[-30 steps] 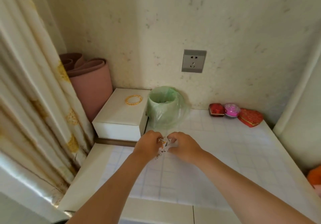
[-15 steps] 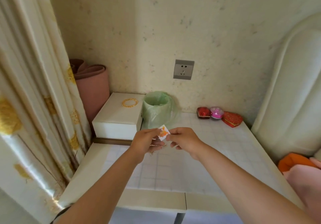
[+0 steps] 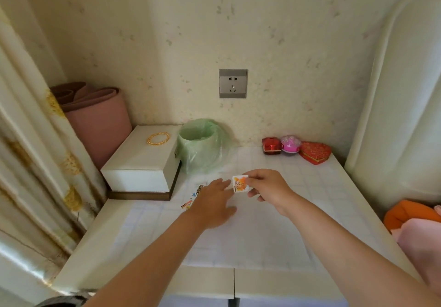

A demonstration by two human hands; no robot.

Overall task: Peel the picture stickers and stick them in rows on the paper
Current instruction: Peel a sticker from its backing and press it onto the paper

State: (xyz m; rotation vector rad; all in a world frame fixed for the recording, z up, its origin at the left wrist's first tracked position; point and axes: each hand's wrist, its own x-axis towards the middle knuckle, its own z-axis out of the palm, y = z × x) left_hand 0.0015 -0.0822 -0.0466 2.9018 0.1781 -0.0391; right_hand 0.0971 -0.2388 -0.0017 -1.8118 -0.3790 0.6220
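Pinching orange sticker with right hand, over paper toward 12 o'clock. Holding left hand spread at sticker's 8 o'clock. Peeling seemingly done; next, lowering squarely into row, pressing flat.

A home bedroom corner: patterned curtain, wallpapered wall with a socket, padded headboard, and small gift boxes on the tabletop.
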